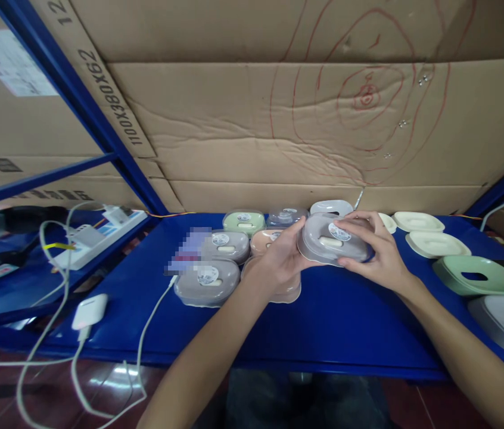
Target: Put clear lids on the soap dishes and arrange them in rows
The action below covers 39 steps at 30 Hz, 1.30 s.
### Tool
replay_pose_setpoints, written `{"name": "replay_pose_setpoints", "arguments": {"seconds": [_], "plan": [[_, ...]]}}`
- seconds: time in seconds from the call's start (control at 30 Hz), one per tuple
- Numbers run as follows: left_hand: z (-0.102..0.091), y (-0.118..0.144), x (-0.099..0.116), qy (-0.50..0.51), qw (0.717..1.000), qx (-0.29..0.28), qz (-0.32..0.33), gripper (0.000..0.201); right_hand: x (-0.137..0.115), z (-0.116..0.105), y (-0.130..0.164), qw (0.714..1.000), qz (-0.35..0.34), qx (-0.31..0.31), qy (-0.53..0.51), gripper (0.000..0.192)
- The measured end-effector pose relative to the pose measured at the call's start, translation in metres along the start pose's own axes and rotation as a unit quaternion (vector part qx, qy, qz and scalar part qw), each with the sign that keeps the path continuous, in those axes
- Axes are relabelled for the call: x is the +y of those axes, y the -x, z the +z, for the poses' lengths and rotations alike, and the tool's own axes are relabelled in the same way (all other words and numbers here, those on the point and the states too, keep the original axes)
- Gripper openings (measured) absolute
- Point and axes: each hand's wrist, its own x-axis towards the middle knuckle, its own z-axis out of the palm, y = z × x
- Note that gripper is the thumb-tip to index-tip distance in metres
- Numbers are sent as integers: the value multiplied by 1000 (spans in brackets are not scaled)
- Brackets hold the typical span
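A grey oval plastic box (pixel 319 253), with a see-through top, a round white sticker and a pale bar in the middle, is held up above the table. My left hand (pixel 281 256) grips its left end, thumb along the side. My right hand (pixel 377 247) is closed round its right end, with fingers on the top near the sticker. Below and left stand similar boxes: a grey one (pixel 207 283), another grey one (pixel 227 243), a green one (pixel 243 222) and a pink one (pixel 288 292) partly hidden by my left hand and wrist.
Cream oval trays (pixel 437 244), a green shell with a hole (pixel 479 275) and a grey shell (pixel 497 325) line the right. At left are a power strip (pixel 100 238), a white charger (pixel 90 311) and loose cables. Cardboard (pixel 234 119) walls the back of the blue table (pixel 336 328).
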Motion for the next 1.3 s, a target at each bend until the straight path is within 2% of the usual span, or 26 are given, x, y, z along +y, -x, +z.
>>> {"name": "replay_pose_setpoints", "arguments": {"seconds": [0.1,0.37,0.5,0.9,1.3], "plan": [[3,1,2,3,999,23,-30,51,0,0,0,1000,1,-4,2,73],[10,4,7,13,998,50,-40,51,4,3,3,1000,28,-7,-6,67],[13,6,9,2,997,67,-47,51,5,4,4,1000,24,-9,-11,70],[-3,0,5,-10,998,56,-39,45,2,3,6,999,22,-23,-9,76],[2,4,6,-33,996,72,-37,44,1,2,7,999,12,-36,1,78]]}}
